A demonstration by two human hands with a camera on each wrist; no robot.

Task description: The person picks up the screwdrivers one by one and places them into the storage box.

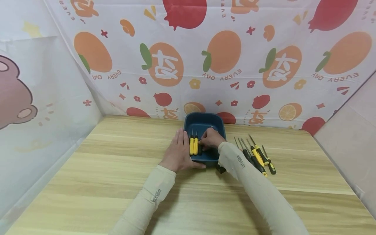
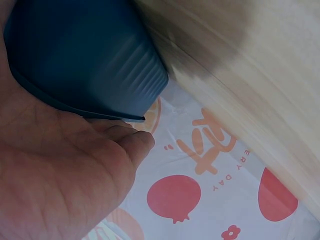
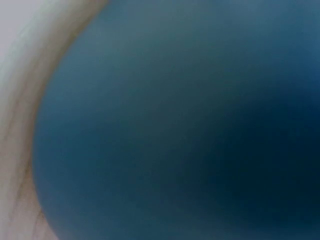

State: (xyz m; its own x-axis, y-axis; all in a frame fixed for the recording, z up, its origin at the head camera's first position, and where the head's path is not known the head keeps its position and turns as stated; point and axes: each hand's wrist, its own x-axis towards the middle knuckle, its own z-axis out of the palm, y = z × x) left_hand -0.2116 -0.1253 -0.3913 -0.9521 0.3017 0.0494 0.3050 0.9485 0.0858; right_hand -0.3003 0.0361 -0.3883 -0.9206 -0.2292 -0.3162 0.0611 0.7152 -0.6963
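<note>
Against the back edge of the wooden table (image 1: 117,169), just below the fruit-printed cloth (image 1: 188,65), sits a dark blue tray (image 1: 202,122). Two yellow-handled screwdrivers (image 1: 193,145) lie side by side inside the tray near its left wall, tips pointing to the cloth. The left hand (image 1: 178,153) rests flat against the tray's outer left side, fingers straight and the thumb along its near rim; the left wrist view shows the palm beside the tray's ribbed wall. The right hand (image 1: 211,138) is inside the tray, fingers curled round a dark-handled screwdriver (image 1: 200,148) just right of the yellow pair. Right of the tray, more screwdrivers (image 1: 257,156) lie fanned on the table.
</note>
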